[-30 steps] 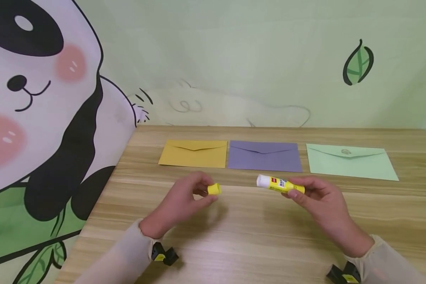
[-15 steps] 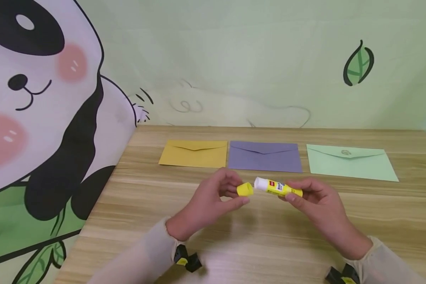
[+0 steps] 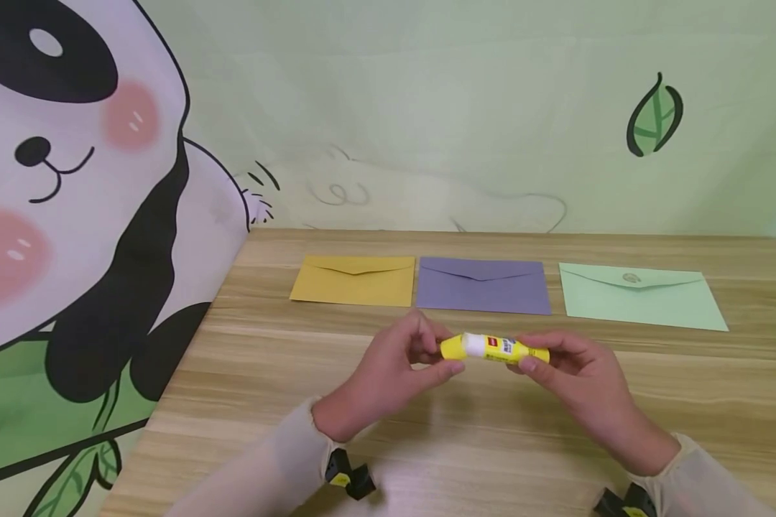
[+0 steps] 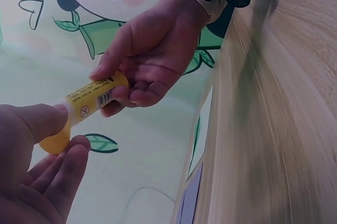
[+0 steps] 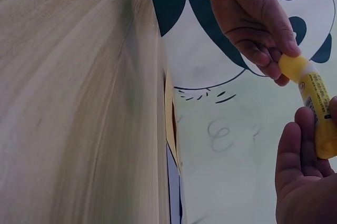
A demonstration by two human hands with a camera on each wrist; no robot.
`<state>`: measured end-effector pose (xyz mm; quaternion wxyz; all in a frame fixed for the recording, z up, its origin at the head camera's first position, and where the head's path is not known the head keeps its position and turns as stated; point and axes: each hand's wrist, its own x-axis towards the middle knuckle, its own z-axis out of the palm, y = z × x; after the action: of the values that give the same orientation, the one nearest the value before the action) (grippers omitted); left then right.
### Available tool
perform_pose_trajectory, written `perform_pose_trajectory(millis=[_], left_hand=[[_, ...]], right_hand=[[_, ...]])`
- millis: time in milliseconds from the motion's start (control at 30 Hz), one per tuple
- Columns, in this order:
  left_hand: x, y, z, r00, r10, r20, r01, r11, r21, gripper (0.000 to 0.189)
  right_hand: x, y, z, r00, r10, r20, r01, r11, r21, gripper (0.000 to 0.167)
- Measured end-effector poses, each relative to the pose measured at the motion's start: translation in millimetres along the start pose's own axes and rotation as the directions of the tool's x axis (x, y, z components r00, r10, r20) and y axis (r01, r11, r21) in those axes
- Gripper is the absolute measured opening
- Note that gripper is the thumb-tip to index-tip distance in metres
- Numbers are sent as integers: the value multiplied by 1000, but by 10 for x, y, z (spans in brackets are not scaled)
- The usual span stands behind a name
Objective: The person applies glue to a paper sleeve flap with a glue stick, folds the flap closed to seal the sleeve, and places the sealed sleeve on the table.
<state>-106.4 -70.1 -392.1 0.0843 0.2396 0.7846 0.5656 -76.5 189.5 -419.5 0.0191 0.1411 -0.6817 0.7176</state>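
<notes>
My right hand (image 3: 582, 370) grips a yellow and white glue stick (image 3: 501, 348) by its yellow end, above the table. Between thumb and fingers, my left hand (image 3: 401, 366) pinches the yellow cap (image 3: 453, 347). The cap sits at the white end of the stick, slightly angled to it. In the left wrist view, the stick's barcode side (image 4: 100, 97) faces the camera, with the cap (image 4: 57, 141) at its near end. The right wrist view shows the cap (image 5: 293, 67) meeting the white part.
Three envelopes lie in a row at the back of the wooden table (image 3: 265, 359): yellow (image 3: 354, 283), purple (image 3: 483, 291) and mint green (image 3: 640, 298). Behind them rises a pale green backdrop (image 3: 427, 108) with a printed panda (image 3: 149, 215).
My left hand has moved right with the cap until it meets the white end of the glue stick. The right hand has stayed nearly in place, levelling the stick a little.
</notes>
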Motion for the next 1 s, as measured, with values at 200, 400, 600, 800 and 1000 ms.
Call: perform_pose_trajectory(millis=[200,400,600,800,1000], left_hand=[[-14,-9,10,1000,19,2,-19,999,31,34],[-31,-19,-4,999,43,29,-44,997,55,34],[-45,-30,-5,999,33,40,-37,993,112,35],[-48,-48,6,999,28,44,-35,988,152,39],[-50,-58,17,998,24,50,-31,988,149,40]], right_hand=[[-8,3,-41,998,-53,16,54,996,-66,28],[-4,-36,-66,998,-47,29,52,975,-214,25],[11,-79,-81,998,-47,46,58,954,-293,25],[29,-103,-91,997,-16,69,38,940,-340,22],[32,-114,-108,997,-5,81,34,932,-361,22]])
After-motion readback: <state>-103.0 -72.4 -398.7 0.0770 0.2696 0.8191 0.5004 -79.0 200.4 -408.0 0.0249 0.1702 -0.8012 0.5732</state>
